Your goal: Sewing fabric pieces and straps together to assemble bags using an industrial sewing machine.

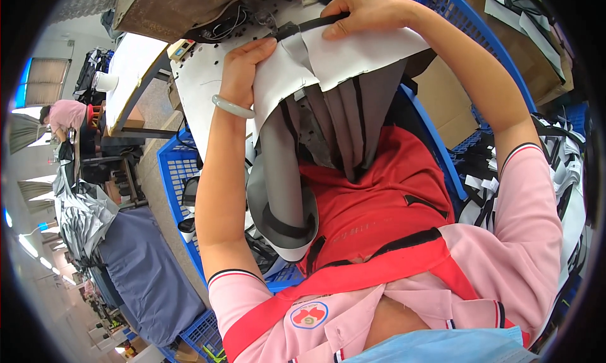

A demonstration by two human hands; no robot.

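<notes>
My left hand (248,65) pinches the upper edge of a white-backed grey fabric piece (360,55), thumb and fingertips together by the black edge strip (323,22). Farther right, my right hand (363,13) grips the same edge, thumb below the strip and fingers over it. A short grey strap (297,52) lies across the white between my hands. The grey side (281,155) hangs in folds with black bands toward my lap, and one end curls at the lower left. A pale bangle (232,107) is on my left wrist.
A worn brown machine body (189,6) stands over the white table (196,79), with black scraps beside it. Blue baskets (173,167) flank my lap, and cut strips (562,167) are heaped at right. A co-worker (66,118) bends over at far left, beyond a covered pile (145,268).
</notes>
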